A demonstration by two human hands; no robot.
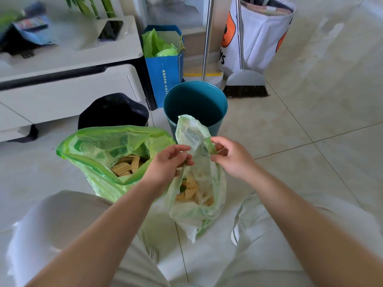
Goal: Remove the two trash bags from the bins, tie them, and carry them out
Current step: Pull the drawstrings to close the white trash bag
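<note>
Tile floor (310, 112) — left hand (165, 164), right hand (232, 158) each pinching pale trash bag (196, 212).

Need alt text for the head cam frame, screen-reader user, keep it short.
Seen from above, a person's left hand and right hand pinch the top edges of a pale green trash bag of scraps standing on the tile floor. A second green bag sits open to its left; behind them stand an empty teal bin and a black bin.
</note>
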